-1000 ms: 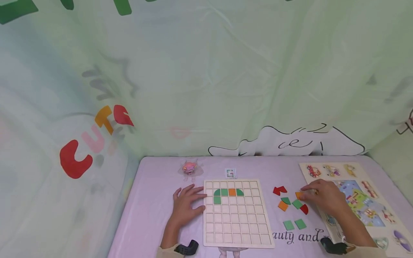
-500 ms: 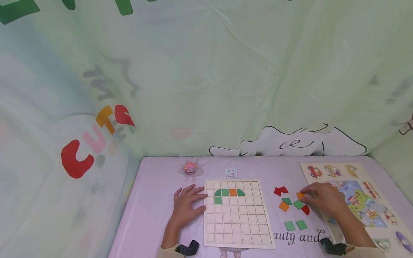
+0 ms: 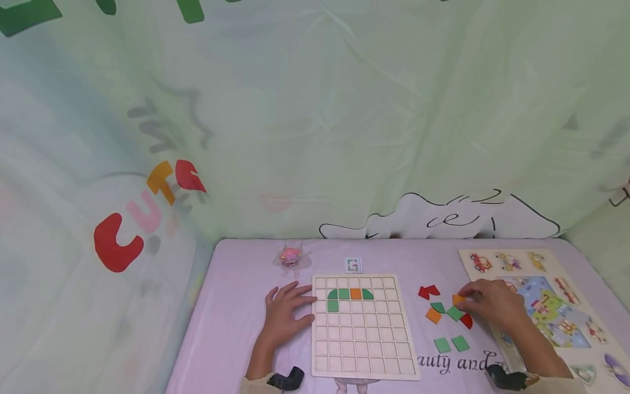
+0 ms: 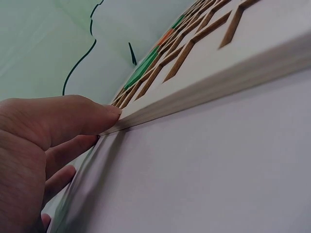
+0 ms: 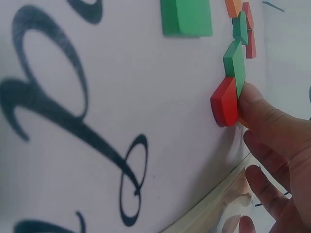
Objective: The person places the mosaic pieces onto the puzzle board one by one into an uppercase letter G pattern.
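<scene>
A pale wooden grid board (image 3: 359,339) lies on the table, with several green tiles and one orange tile (image 3: 356,294) set in its upper cells. My left hand (image 3: 285,320) rests at the board's left side, fingers spread; in the left wrist view its thumb (image 4: 109,112) touches the board's edge. At the right, my right hand (image 3: 497,303) pinches a loose orange tile (image 3: 458,299) between thumb and index finger, low over the table. Beside it lie a green square tile (image 3: 455,313) and a red rounded tile (image 3: 466,320). In the right wrist view the thumb mostly hides the pinched tile.
More loose tiles lie between board and right hand: red pieces (image 3: 428,291), an orange square (image 3: 433,315), a green rounded one (image 3: 437,307) and two green squares (image 3: 442,345). A picture puzzle board (image 3: 536,262) sits under the right forearm. A small patterned card (image 3: 353,265) lies behind the grid.
My right thumb and index finger have shifted very slightly at the orange tile. The left hand and the tiles on the board stay as they were.
</scene>
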`<move>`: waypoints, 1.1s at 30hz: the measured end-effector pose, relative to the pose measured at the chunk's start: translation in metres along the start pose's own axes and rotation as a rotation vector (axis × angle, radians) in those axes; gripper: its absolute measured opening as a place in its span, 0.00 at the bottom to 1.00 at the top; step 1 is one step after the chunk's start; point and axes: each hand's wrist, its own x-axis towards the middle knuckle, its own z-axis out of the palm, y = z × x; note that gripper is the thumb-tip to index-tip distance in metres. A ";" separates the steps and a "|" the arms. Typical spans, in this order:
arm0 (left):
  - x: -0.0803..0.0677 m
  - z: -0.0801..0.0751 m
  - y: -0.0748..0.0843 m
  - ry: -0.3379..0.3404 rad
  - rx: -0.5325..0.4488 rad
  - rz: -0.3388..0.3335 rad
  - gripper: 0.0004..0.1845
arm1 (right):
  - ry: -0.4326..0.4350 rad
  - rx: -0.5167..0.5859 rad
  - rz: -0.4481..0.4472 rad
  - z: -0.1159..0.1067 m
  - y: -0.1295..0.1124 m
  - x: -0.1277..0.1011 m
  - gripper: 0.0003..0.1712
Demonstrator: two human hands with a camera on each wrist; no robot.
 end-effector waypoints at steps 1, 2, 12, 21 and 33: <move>0.000 0.000 0.000 0.001 0.001 -0.001 0.21 | -0.006 0.001 0.007 0.000 0.000 0.001 0.23; 0.000 0.000 0.001 0.000 0.002 -0.002 0.21 | -0.011 -0.001 0.013 0.000 0.000 0.001 0.23; 0.001 -0.001 0.002 0.002 -0.003 -0.005 0.21 | -0.007 0.021 0.021 0.000 -0.008 0.000 0.22; 0.000 0.000 0.002 0.004 -0.008 -0.003 0.21 | 0.080 0.184 -0.073 0.014 -0.034 0.000 0.15; -0.001 0.000 0.001 0.002 -0.009 -0.009 0.21 | -0.007 0.509 -0.142 0.037 -0.098 0.011 0.12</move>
